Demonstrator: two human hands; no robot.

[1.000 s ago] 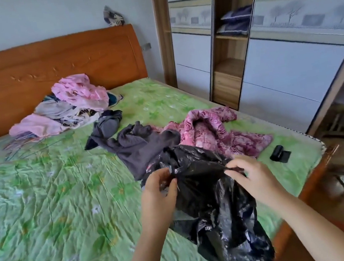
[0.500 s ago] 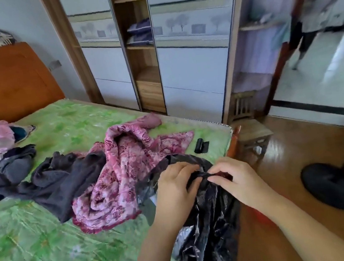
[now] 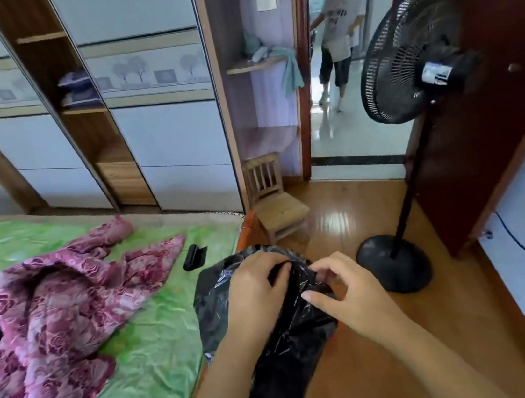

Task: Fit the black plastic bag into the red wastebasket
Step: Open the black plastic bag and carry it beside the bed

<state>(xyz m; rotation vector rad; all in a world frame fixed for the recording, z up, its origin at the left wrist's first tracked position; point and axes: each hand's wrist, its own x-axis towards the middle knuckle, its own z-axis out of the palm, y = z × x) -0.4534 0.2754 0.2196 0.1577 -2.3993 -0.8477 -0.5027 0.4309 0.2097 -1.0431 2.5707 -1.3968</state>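
Hanging limp from both hands, the black plastic bag (image 3: 283,339) sits at about six o'clock in the view, just past the corner of the bed (image 3: 142,365) and over the wooden floor (image 3: 391,349); its top is bunched between the hands and its body trails straight down out of view; the film is thin, glossy and creased, so I judge it near weightless, wholly soft, somewhat slippery, and apt to cling to itself at the mouth; it should tear only if snagged or stretched hard. The left hand (image 3: 253,295) is closed over the gathered top, fingers curled into the folds; the right hand (image 3: 350,290) pinches the same edge just beside it, thumb and forefinger nipping the plastic, the other fingers loosely spread; the two hands are close together, almost touching. The best hold, in my judgement, is the rim itself, one layer in each hand, so the mouth can be rubbed apart and then spread wide; gripping lower would only crumple it.

The red wastebasket is not in view. At nine o'clock a pink floral garment (image 3: 56,313) lies on the green sheet; a small black roll (image 3: 194,257) lies at about eleven o'clock from the bag; a little wooden chair (image 3: 275,203) stands at twelve; a standing fan (image 3: 405,79) rises at two o'clock; another person (image 3: 340,28) stands beyond the doorway at one.
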